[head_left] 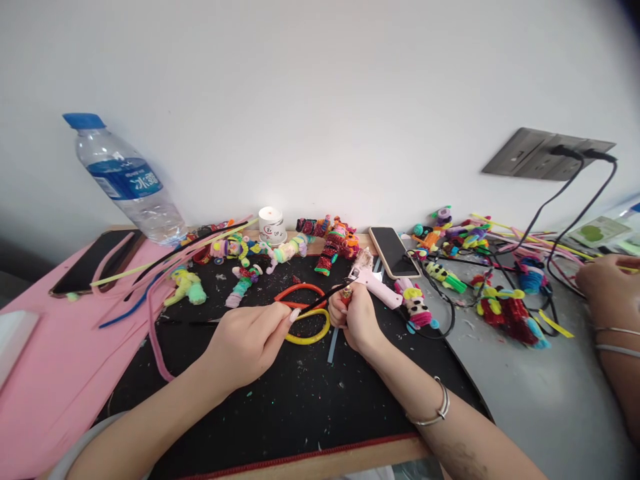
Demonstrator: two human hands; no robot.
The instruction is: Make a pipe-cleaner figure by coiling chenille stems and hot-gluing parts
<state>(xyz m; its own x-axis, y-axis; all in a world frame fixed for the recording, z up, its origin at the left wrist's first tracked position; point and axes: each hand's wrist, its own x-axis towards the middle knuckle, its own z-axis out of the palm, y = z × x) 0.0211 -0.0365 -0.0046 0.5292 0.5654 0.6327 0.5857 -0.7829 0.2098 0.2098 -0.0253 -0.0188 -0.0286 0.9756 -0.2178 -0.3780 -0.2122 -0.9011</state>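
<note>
My left hand pinches one end of a black pipe cleaner between thumb and fingers. The pipe cleaner stretches right to my right hand, which is closed around a small red and green piece; most of that piece is hidden in the fingers. Between and below the hands lie a red-orange loop and a yellow loop, which look like scissor handles. Just beyond my right hand rests a pale pink glue gun.
Several pipe-cleaner figures line the back of the black mat. A leaning water bottle, a white cup and a phone stand or lie near the wall. Black cables run to the wall socket. Another person's hand is at right.
</note>
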